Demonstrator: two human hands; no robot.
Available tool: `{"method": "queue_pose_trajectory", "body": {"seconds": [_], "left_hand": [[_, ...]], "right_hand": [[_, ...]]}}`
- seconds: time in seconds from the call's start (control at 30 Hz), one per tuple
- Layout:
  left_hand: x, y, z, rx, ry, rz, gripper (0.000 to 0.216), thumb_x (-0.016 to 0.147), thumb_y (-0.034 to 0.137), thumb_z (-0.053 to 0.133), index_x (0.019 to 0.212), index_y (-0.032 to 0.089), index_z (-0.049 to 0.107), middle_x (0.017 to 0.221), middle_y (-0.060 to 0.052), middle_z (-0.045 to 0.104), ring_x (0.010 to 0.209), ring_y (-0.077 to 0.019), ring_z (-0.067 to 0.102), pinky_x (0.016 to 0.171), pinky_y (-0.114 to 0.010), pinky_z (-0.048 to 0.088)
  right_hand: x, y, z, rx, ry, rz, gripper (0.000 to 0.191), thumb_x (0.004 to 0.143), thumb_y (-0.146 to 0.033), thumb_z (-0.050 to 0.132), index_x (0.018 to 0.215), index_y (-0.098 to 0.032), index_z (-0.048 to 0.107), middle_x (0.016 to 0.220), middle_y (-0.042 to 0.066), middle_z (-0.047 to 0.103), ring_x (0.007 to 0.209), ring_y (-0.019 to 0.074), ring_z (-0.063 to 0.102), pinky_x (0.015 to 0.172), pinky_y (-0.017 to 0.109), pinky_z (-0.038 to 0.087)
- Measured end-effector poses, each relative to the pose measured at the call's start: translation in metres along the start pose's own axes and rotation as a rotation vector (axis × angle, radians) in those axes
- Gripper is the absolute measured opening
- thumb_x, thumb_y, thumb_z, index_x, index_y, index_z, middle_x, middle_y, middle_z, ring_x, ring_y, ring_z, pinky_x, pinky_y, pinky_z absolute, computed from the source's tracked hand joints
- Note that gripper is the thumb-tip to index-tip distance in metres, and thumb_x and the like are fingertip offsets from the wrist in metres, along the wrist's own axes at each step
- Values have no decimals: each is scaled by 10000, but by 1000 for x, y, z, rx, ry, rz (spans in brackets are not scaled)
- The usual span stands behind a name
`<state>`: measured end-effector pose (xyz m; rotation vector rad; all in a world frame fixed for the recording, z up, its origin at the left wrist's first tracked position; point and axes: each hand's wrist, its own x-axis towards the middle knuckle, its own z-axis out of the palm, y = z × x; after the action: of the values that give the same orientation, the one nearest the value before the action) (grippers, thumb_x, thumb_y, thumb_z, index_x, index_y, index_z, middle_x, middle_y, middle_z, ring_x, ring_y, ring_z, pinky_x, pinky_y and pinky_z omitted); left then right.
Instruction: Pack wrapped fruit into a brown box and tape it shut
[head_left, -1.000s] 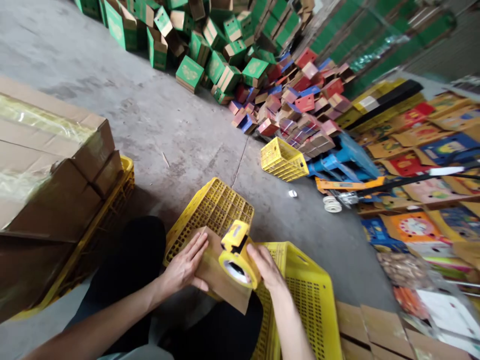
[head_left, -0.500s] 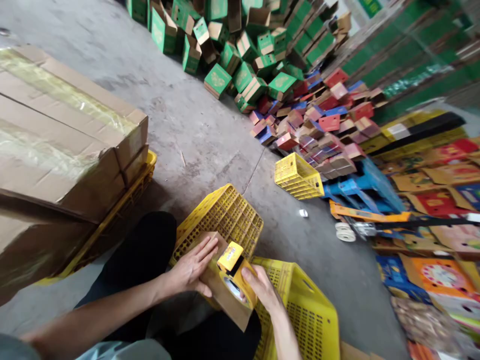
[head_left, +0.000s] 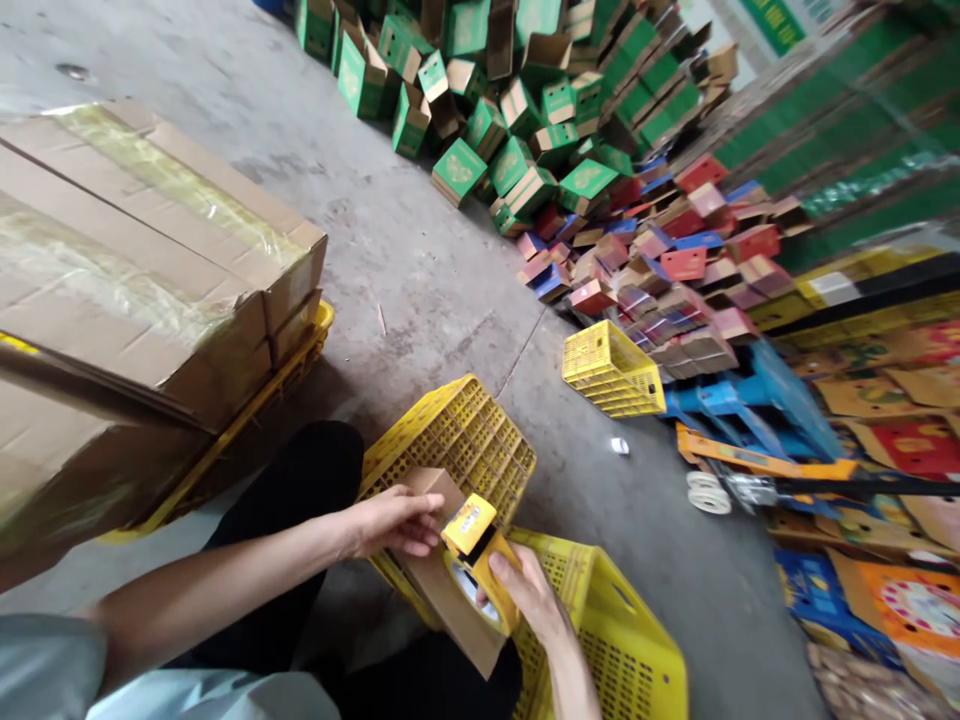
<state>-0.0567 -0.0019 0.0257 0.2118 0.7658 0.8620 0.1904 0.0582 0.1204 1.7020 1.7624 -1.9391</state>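
My right hand [head_left: 529, 597] grips a yellow tape dispenser [head_left: 480, 560] and holds it against a small brown cardboard box [head_left: 448, 600] on my lap. My left hand [head_left: 396, 522] rests on the box's upper left side, with curled fingers gripping its edge next to the dispenser's head. The box lies between two yellow plastic crates: one crate [head_left: 457, 440] turned over just beyond it, another crate [head_left: 615, 640] at my right.
Big taped cartons [head_left: 135, 280] sit on a yellow pallet at the left. Heaps of green boxes [head_left: 517, 110] and red and blue boxes [head_left: 660, 270] lie ahead. A small yellow crate [head_left: 611, 368], a blue stool [head_left: 750, 400] and flat printed cardboard [head_left: 885, 470] fill the right. Bare concrete floor [head_left: 420, 260] runs between.
The dispenser has moved down the box toward me with my right hand. My left fingers have gone from flat on the box to curled at its edge. The view has swung left.
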Motion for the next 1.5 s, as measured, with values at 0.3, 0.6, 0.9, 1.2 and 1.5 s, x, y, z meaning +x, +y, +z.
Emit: {"method": "queue_pose_trajectory", "body": {"seconds": [0.3,0.6,0.9,1.2,1.5], "left_hand": [[16,20,-1,85,-50,-38,530,494,453,995,843,120,775,752,-52,752,648,-143,698,551,-207,545],[19,32,-9,196,-23,67,419,534,391,971,768,109,769,702,-53,760,636,-151,708,577,-219,540],[24,30,-16,207,-9,103,430,510,421,960,745,106,784,698,-62,761,635,-163,708,598,-247,543],[20,40,-45,219,92,150,402,510,394,979,686,127,735,634,-26,721,596,-154,688,595,-253,534],[19,37,-64,241,144,167,433,497,421,986,702,131,738,649,-13,708,618,-153,677,611,-260,524]], "right_hand": [[7,4,-5,-76,-16,-8,668,810,-764,703,1003,-125,724,812,123,768,711,254,742,634,323,562],[8,-7,-5,-86,-146,44,619,791,-762,730,995,-179,697,702,33,696,543,186,689,505,244,503],[7,-21,1,-155,-143,63,629,803,-773,711,987,-172,691,678,27,679,499,154,641,474,222,486],[-4,-14,-3,-235,-130,109,617,831,-779,661,899,-166,680,622,32,668,521,164,653,493,224,494],[-5,-15,5,-277,-81,102,551,862,-713,654,872,-163,679,617,31,672,512,175,669,481,231,501]]}}
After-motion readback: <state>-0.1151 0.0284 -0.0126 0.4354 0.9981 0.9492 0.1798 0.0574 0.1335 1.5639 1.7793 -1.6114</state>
